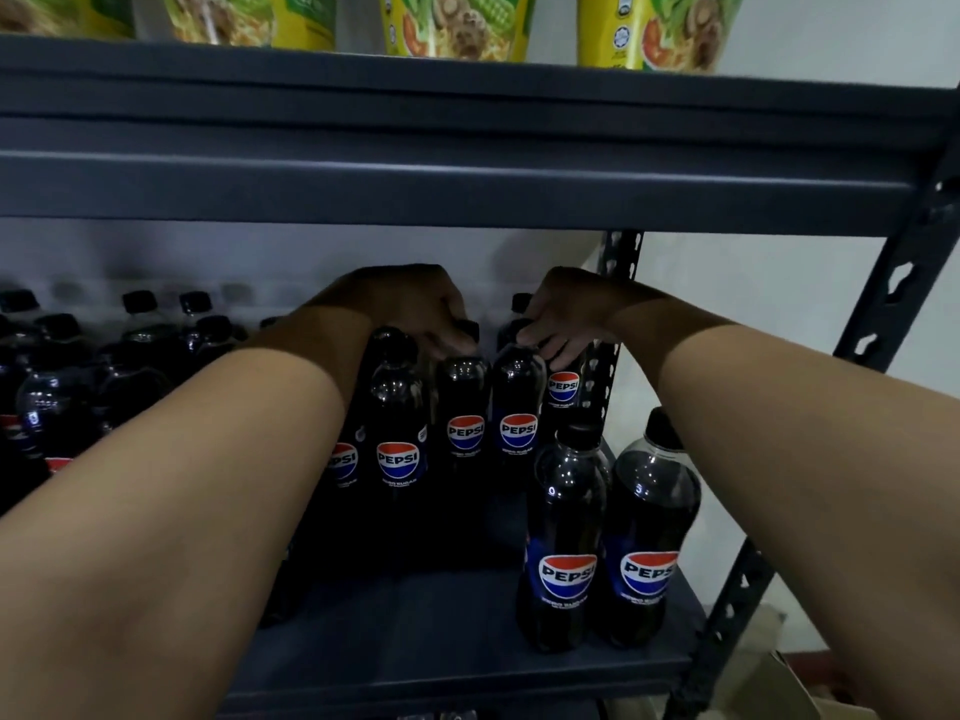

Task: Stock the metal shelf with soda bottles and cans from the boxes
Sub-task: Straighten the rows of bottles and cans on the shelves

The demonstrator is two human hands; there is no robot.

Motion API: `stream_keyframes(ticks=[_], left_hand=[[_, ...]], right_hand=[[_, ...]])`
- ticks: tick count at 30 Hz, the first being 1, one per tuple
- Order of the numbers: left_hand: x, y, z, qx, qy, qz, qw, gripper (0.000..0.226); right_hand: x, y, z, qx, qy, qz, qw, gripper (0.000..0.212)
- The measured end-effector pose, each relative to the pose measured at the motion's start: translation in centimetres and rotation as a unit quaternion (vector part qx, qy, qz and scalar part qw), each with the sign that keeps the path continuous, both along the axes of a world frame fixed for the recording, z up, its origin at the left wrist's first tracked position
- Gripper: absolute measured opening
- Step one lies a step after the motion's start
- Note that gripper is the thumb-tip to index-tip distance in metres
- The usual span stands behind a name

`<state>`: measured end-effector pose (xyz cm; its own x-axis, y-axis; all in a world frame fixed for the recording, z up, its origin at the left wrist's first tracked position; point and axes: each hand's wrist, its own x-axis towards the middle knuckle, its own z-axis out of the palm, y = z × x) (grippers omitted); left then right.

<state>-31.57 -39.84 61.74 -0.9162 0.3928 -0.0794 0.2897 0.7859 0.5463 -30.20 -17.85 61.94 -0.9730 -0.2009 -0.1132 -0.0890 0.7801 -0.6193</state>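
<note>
Both hands gripping bottle caps, PEPSI labels — shelf

Both bare forearms reach forward and converge toward the middle, the left one crossing from the lower left and the right one from the lower right. The left hand is palm-down with its fingers curled over a Pepsi bottle cap. The right hand, just beside it, bends at the wrist and pinches another Pepsi bottle's top.
</note>
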Motion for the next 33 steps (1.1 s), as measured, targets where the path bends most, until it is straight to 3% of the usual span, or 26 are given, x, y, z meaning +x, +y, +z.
stream_keyframes(ticks=[4,12,16,22,33], left_hand=[[0.0,1.9,-0.3,0.055,-0.055,-0.007,0.997,0.042],[1.6,5.0,-0.7,0.076,-0.046,-0.023,0.996,0.035],[2.4,6.0,-0.9,0.098,-0.044,-0.016,0.994,0.028],[3.5,6.6,-1.1,0.104,-0.032,-0.016,0.994,0.017],[3.9,6.5,-3.7,0.2,-0.013,0.026,0.979,0.039]], right_hand=[[1.2,1.7,0.1,-0.031,-0.023,-0.02,0.999,0.035],[3.3,4.2,0.2,-0.066,-0.033,-0.079,0.994,0.021],[4.3,4.2,-0.3,-0.094,-0.063,-0.135,0.984,0.003],[5.1,4.7,-0.8,-0.122,-0.07,-0.156,0.978,0.046],[4.8,6.1,-3.3,-0.107,0.022,-0.159,0.981,0.049]])
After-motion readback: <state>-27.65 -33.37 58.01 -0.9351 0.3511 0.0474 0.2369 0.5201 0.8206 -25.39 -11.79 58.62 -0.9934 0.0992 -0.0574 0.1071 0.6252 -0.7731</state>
